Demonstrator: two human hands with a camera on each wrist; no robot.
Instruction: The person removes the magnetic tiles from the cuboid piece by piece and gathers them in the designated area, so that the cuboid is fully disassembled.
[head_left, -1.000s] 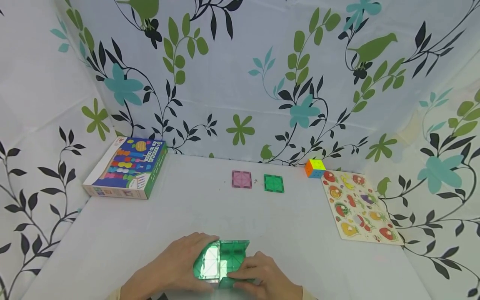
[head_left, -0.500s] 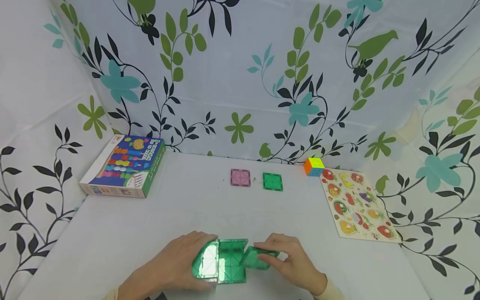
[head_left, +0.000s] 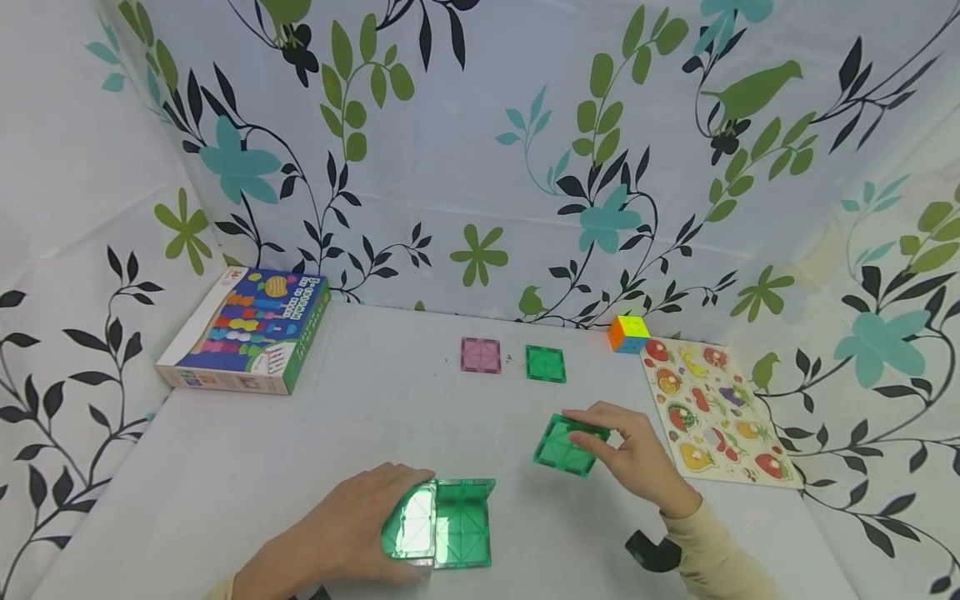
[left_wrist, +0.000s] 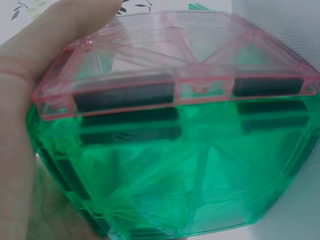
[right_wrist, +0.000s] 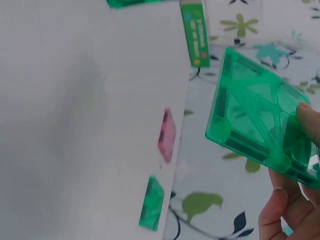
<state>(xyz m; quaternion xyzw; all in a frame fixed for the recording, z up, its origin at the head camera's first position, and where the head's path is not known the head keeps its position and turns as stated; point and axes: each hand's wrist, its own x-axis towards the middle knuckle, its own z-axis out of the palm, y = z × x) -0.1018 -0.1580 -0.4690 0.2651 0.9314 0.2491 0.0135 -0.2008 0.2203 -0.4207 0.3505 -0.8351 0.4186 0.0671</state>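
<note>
Left, a game box [head_left: 240,332] (contents hidden); the left hand [head_left: 333,529] grips and partly hides a green-and-pink tile structure [head_left: 450,529] on the table [head_left: 375,417]. Beyond lie a pink tile [head_left: 480,355] and green tile [head_left: 545,364]. The right hand [head_left: 633,450] pinches a raised green square [head_left: 562,446] near a fruit board [head_left: 720,414].

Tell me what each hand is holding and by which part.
The right hand pinches a green tile near one edge; the left hand holds the green-and-pink tile structure around its left side.
</note>
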